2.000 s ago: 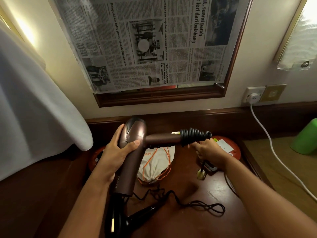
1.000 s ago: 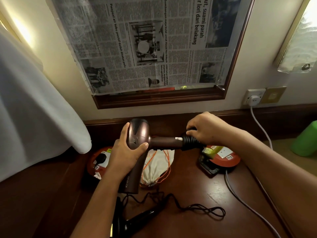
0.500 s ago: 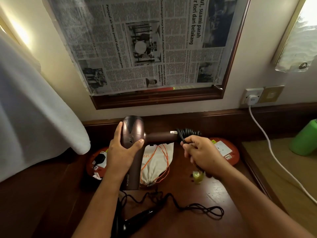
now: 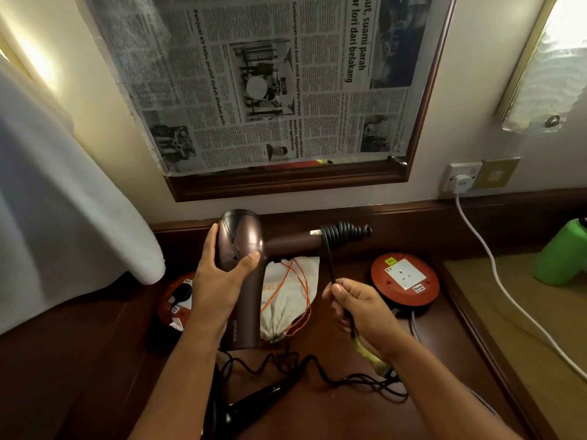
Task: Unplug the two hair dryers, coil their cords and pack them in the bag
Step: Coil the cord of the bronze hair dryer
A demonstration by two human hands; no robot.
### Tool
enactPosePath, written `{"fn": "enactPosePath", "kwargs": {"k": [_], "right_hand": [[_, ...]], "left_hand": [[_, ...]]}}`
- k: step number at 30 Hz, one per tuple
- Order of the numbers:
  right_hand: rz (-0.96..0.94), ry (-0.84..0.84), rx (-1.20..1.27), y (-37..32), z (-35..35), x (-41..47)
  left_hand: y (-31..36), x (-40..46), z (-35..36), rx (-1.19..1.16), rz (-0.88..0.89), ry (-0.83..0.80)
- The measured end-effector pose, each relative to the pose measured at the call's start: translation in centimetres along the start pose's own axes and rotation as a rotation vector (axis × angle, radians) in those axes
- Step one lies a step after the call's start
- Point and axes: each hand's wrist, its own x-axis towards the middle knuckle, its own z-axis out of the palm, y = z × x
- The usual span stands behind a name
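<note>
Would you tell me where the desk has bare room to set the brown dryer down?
Bare wood lies between the bag and the right reel, under the right hand. The near desk is crowded with the black dryer and its loose cord.

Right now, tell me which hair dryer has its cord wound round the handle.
The brown hair dryer held up; the black hair dryer lies on the desk, cord loose.

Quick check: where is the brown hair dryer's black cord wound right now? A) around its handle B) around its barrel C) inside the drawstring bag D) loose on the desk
A: the black cord sits in tight turns around the handle end of the brown hair dryer, with its tail pinched by the right hand.
</note>
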Motion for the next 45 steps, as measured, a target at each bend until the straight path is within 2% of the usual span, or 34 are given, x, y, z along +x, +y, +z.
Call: {"fn": "enactPosePath", "kwargs": {"k": [7, 12, 14, 18, 23, 29, 32, 35, 40, 45], "right_hand": [[0.056, 0.033, 0.007, 1.2, 0.1, -0.2], [0.077, -0.056, 0.173, 2.1, -0.7, 0.0], [0.073, -0.038, 0.203, 2.3, -0.9, 0.1], [0.043, 0.043, 0.084, 2.0, -0.9, 0.5], [0.001, 0.021, -0.046, 0.8, -1.4, 1.4], [-0.008, -0.069, -0.400, -1.7, -2.9, 2.4], [-0.009, -0.168, -0.738, -3.6, -4.2, 3.1], [-0.042, -0.197, -0.823, -5.3, -5.4, 4.7], [-0.076, -0.291, -1.258, -8.0, -4.7, 6.1], [-0.129, -0.316, -1.389, -9.0, -4.0, 6.5]], "left_hand": [[0.8, -0.6, -0.3, -0.127, -0.024, -0.037], [1.1, -1.0, -0.6, -0.122, -0.038, -0.057], [1.2, -1.1, -0.7, -0.123, -0.049, -0.062], [1.3, -1.4, -1.0, -0.111, -0.053, -0.103], [1.1, -1.4, -1.7, -0.134, -0.067, -0.160], [1.5, -0.7, -3.2, -0.094, -0.089, -0.224], [1.4, -0.2, -4.0, -0.035, -0.074, -0.266], [1.4, -0.2, -4.3, 0.015, -0.059, -0.327], [1.0, -0.2, -3.7, 0.122, 0.002, -0.411], [-0.3, 0.3, -2.7, 0.270, 0.050, -0.381]]}}
